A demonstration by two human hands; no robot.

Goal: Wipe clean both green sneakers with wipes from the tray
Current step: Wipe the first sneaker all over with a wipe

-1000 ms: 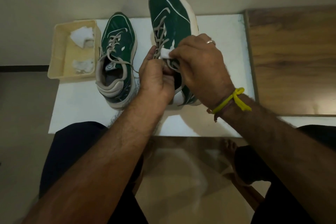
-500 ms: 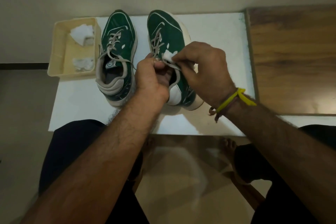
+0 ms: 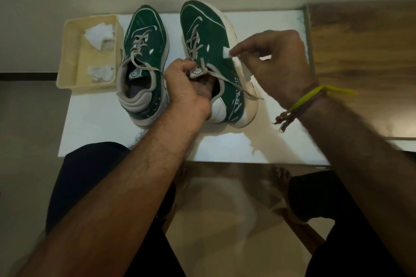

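Head view: left hand (image 3: 188, 87) grips sneaker (image 3: 209, 51); right hand (image 3: 274, 60) pinches wipe (image 3: 225, 54).

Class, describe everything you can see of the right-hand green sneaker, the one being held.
The held sneaker has a dark green upper that looks like suede, thin white line trim, grey laces hanging loose and a thick off-white sole. It lies on the white board, toe pointing away, rolled slightly so its right side shows. The left hand grips it at the tongue and collar. The right hand pinches a small white wipe against its right side.
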